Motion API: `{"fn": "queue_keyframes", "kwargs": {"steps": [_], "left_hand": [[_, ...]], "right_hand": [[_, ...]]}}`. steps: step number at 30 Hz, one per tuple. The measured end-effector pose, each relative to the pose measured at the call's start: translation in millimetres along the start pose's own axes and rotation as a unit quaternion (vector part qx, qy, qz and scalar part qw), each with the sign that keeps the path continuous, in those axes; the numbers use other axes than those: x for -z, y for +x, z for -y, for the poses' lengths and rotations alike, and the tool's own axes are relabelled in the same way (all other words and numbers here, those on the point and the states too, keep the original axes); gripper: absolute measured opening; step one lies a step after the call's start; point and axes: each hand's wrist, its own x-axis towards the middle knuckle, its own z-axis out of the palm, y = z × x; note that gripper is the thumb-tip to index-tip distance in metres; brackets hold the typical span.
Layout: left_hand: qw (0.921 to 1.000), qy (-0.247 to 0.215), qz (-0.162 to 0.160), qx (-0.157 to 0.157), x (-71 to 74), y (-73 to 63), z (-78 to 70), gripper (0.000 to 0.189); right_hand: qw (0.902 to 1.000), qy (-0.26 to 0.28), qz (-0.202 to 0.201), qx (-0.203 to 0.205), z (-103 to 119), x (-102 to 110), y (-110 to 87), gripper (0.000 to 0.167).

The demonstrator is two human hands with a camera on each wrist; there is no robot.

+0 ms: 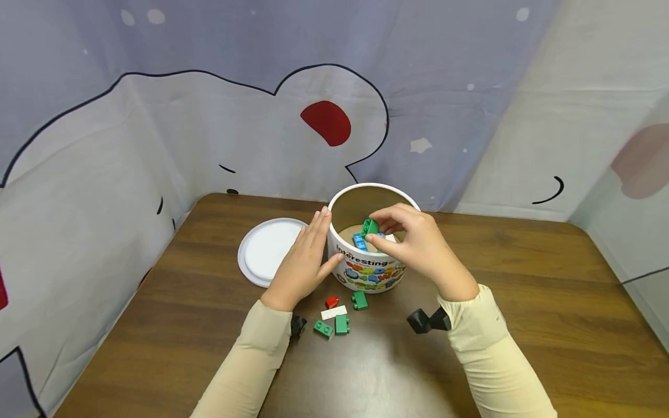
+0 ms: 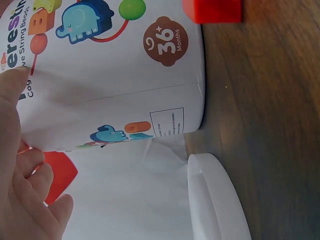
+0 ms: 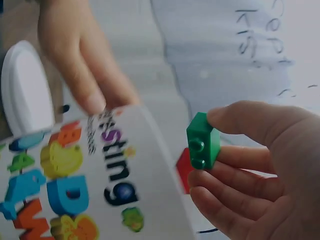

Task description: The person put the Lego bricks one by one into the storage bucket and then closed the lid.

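A white printed bucket [image 1: 368,270] stands upright on the wooden table, with blue bricks [image 1: 359,241] and other pieces on its bottom. My right hand [image 1: 418,244] is over its opening and pinches a green toy brick [image 3: 204,142] between thumb and fingers. Its two studs show in the right wrist view. My left hand [image 1: 305,261] rests against the bucket's left side, fingers straight and thumb on the printed wall. In front of the bucket lie several loose bricks: green bricks [image 1: 323,329], a small red brick [image 1: 331,302] and a white flat strip [image 1: 333,313].
The round white lid [image 1: 269,249] lies flat on the table left of the bucket, close to my left hand. A printed curtain [image 1: 235,133] hangs behind the wooden table [image 1: 522,325]. Black wrist mounts [image 1: 428,320] hang by both sleeves.
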Motion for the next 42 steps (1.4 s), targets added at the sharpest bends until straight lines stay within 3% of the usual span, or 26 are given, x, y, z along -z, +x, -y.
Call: {"fn": "queue_keyframes", "kwargs": {"steps": [5,9,13,17,21,29,35,42], "left_hand": [[1.0,0.001,0.0,-0.003,-0.2,-0.4,0.5,0.086],[1.0,0.001,-0.002,-0.004,-0.2,-1.0,1.0,0.086],[1.0,0.001,-0.003,-0.005,0.5,-1.2,1.1,0.086],[1.0,0.002,-0.002,-0.003,1.0,-1.3,0.5,0.086],[1.0,0.003,0.001,-0.001,1.1,-1.1,0.1,0.086],[1.0,0.004,0.002,-0.002,0.5,0.2,-0.9,0.086],[1.0,0.0,0.002,-0.001,1.2,1.1,-0.8,0.085],[1.0,-0.001,-0.002,-0.004,1.2,1.1,1.2,0.087]], "right_hand": [[0.9953,-0.028,0.053,-0.076,-13.2,-8.2,22.8,0.03],[0.9822,-0.056,0.088,-0.156,-24.0,-17.1,37.1,0.032],[0.9672,-0.073,0.094,-0.225,-29.1,-23.0,46.0,0.035],[0.9621,-0.076,0.081,-0.249,-31.3,-25.6,49.0,0.036],[0.9667,-0.059,0.05,-0.244,-32.7,-25.8,46.8,0.029],[0.9813,-0.01,-0.036,-0.189,-24.1,-15.1,31.3,0.014],[0.9867,0.015,-0.055,-0.152,-5.8,-7.1,13.0,0.01],[0.9966,0.027,-0.052,-0.058,13.8,-6.3,-13.8,0.008]]}}
